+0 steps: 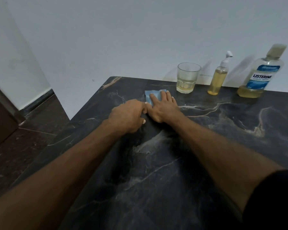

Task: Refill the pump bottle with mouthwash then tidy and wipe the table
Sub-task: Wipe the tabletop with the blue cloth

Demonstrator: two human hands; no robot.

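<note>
My right hand (163, 107) lies flat on a small blue cloth (154, 95), pressing it onto the dark marble table (206, 146) near the far edge. Most of the cloth is hidden under the fingers. My left hand (128, 115) rests beside it with fingers curled, its fingertips touching the right hand's edge. At the back right stand the pump bottle (218, 80) with yellow liquid and a white pump, and the capped Listerine mouthwash bottle (259, 75), which holds a little yellow liquid at its base.
A clear glass (188, 78) with a little yellow liquid stands at the far edge, left of the pump bottle. A pale wall is right behind the table. The table's left edge drops to a dark tiled floor (32, 130).
</note>
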